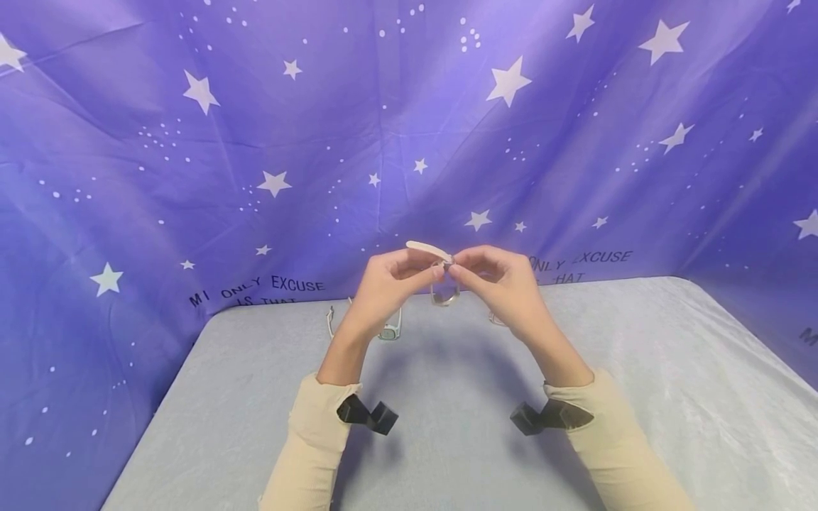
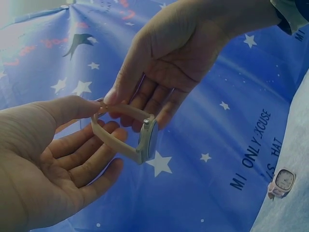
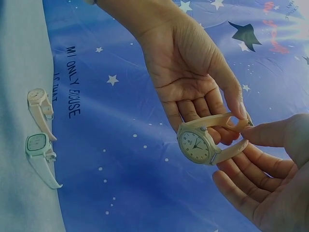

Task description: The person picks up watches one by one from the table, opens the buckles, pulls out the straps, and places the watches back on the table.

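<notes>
A cream wristwatch [image 3: 195, 145] with a round white dial is held up in front of the person, its strap bent into a loop. My left hand [image 1: 385, 287] pinches the strap near the buckle between thumb and forefinger. From the other side, my right hand [image 1: 508, 284] pinches the strap at the same spot, the two thumbs almost meeting. In the head view a strap end [image 1: 427, 250] sticks out to the left above the left fingers, and the dial hangs below the hands. The buckle is mostly hidden by the fingertips. The other fingers of both hands are loosely curled.
On the grey cloth-covered table [image 1: 447, 454], a mint-green watch [image 3: 36, 142] and a cream watch [image 3: 37, 95] lie at the back left. A pink watch [image 2: 285, 180] with a squarish dial lies at the back right. A purple star-patterned curtain [image 1: 409, 128] hangs behind the table.
</notes>
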`<state>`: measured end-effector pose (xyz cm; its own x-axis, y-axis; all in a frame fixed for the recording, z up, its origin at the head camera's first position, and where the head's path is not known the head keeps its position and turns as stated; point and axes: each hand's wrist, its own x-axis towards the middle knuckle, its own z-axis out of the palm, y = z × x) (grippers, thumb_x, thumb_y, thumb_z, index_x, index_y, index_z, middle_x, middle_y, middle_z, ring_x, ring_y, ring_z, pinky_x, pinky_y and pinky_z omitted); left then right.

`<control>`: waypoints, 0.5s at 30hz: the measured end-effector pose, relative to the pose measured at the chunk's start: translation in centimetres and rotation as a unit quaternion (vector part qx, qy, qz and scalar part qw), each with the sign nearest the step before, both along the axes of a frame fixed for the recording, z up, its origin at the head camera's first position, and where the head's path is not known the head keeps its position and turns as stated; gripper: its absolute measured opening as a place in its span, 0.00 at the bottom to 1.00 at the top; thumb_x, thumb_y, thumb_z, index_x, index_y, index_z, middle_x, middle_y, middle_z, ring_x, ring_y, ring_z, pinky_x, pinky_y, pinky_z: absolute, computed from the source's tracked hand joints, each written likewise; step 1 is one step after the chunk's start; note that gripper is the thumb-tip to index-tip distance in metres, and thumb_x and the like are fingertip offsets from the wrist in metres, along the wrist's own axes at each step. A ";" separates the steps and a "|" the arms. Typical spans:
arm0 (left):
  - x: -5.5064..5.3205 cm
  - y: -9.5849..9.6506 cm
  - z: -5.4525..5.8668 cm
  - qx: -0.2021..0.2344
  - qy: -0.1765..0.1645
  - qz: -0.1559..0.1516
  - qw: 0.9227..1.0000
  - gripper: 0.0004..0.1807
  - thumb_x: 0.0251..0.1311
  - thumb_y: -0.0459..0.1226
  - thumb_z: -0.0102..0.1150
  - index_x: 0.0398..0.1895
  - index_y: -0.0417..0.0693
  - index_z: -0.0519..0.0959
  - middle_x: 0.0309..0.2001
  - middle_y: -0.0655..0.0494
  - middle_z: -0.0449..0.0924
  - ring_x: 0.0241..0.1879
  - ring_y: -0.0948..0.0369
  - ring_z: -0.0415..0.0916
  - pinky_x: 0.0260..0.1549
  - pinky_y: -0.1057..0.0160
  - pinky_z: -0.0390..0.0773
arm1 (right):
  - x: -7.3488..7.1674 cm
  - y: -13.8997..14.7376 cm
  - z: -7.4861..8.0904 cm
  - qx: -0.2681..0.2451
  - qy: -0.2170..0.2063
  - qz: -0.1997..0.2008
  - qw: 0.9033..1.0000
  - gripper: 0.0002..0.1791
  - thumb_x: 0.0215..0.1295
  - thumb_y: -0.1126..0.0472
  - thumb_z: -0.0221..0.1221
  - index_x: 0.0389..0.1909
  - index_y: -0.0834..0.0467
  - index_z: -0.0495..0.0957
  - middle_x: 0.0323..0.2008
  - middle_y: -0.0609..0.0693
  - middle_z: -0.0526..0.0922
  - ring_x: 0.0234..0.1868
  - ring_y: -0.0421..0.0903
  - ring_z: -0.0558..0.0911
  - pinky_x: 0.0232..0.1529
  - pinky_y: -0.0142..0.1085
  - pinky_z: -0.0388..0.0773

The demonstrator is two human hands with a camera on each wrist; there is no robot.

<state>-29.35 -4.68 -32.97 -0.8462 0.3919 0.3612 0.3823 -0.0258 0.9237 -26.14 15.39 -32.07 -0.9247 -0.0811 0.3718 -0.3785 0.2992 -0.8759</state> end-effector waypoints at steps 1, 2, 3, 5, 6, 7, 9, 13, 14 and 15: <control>0.0 0.0 0.0 -0.001 0.000 0.002 1.000 0.11 0.65 0.35 0.66 0.49 0.43 0.85 0.48 0.49 0.89 0.50 0.55 0.87 0.55 0.57 0.84 | 0.0 0.0 0.0 0.001 0.000 -0.001 1.000 0.14 0.67 0.60 0.67 0.47 0.64 0.84 0.46 0.60 0.89 0.40 0.42 0.89 0.47 0.32 0.86; 0.0 0.0 0.0 -0.001 0.000 0.004 1.000 0.11 0.65 0.35 0.66 0.49 0.43 0.85 0.48 0.49 0.89 0.50 0.55 0.87 0.55 0.57 0.84 | 0.0 0.0 0.0 0.001 0.000 -0.002 1.000 0.14 0.67 0.59 0.67 0.47 0.64 0.84 0.46 0.60 0.89 0.40 0.42 0.89 0.47 0.32 0.86; 0.0 0.0 0.0 -0.001 0.000 0.005 1.000 0.11 0.64 0.35 0.66 0.49 0.43 0.85 0.47 0.49 0.89 0.50 0.56 0.87 0.55 0.58 0.84 | 0.0 0.0 0.0 0.002 0.000 -0.003 1.000 0.14 0.67 0.59 0.67 0.47 0.64 0.84 0.45 0.60 0.89 0.40 0.43 0.89 0.47 0.32 0.86; 0.0 0.0 0.0 -0.002 -0.001 0.008 1.000 0.11 0.64 0.35 0.66 0.49 0.43 0.86 0.47 0.49 0.89 0.50 0.56 0.87 0.55 0.58 0.84 | 0.0 0.1 0.0 0.002 0.001 -0.003 1.000 0.13 0.67 0.59 0.67 0.46 0.64 0.84 0.45 0.60 0.89 0.40 0.43 0.89 0.47 0.32 0.86; 0.0 0.0 0.0 -0.002 -0.002 0.010 1.000 0.11 0.64 0.35 0.66 0.48 0.42 0.86 0.47 0.48 0.89 0.49 0.56 0.87 0.55 0.57 0.84 | -0.1 0.1 0.0 0.001 0.001 -0.003 1.000 0.13 0.67 0.59 0.67 0.46 0.64 0.84 0.45 0.60 0.89 0.40 0.43 0.89 0.47 0.33 0.86; -0.1 0.0 0.0 -0.004 -0.001 0.013 1.000 0.11 0.64 0.35 0.67 0.48 0.42 0.86 0.47 0.48 0.89 0.49 0.57 0.88 0.55 0.58 0.84 | -0.1 0.1 0.0 0.001 0.001 -0.002 1.000 0.13 0.67 0.59 0.67 0.46 0.64 0.84 0.45 0.60 0.89 0.40 0.43 0.89 0.46 0.33 0.86; -0.1 0.0 0.1 -0.004 0.000 0.018 1.000 0.12 0.64 0.35 0.67 0.48 0.42 0.86 0.46 0.48 0.89 0.48 0.56 0.88 0.54 0.57 0.84 | -0.1 0.1 0.0 0.000 0.002 0.000 1.000 0.13 0.67 0.59 0.67 0.46 0.65 0.84 0.45 0.60 0.89 0.39 0.43 0.89 0.46 0.33 0.86; -0.2 -0.1 0.1 -0.003 0.002 0.023 1.000 0.12 0.63 0.35 0.67 0.48 0.41 0.86 0.47 0.47 0.89 0.49 0.56 0.88 0.55 0.57 0.84 | -0.2 0.2 -0.1 -0.001 0.007 0.000 1.000 0.12 0.66 0.60 0.67 0.45 0.64 0.84 0.45 0.59 0.89 0.40 0.43 0.89 0.46 0.33 0.86; -0.2 -0.2 0.1 -0.002 0.002 0.023 1.000 0.13 0.63 0.35 0.67 0.49 0.40 0.86 0.47 0.46 0.89 0.49 0.56 0.88 0.55 0.57 0.84 | -0.2 0.2 -0.1 -0.001 0.008 0.000 1.000 0.12 0.66 0.60 0.67 0.45 0.64 0.84 0.45 0.59 0.89 0.40 0.44 0.90 0.46 0.33 0.86; -0.2 -0.2 0.1 -0.002 0.003 0.023 1.000 0.13 0.63 0.35 0.67 0.49 0.40 0.86 0.46 0.46 0.89 0.49 0.56 0.88 0.56 0.57 0.84 | -0.2 0.2 -0.1 -0.001 0.010 0.000 1.000 0.12 0.66 0.60 0.67 0.45 0.63 0.84 0.44 0.58 0.89 0.41 0.47 0.90 0.46 0.33 0.86</control>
<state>-29.58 -4.90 -32.84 -0.8617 0.3537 0.3639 0.3876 -0.0039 0.9218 -26.35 15.62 -32.21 -0.9173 -0.0808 0.3898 -0.3955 0.2971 -0.8691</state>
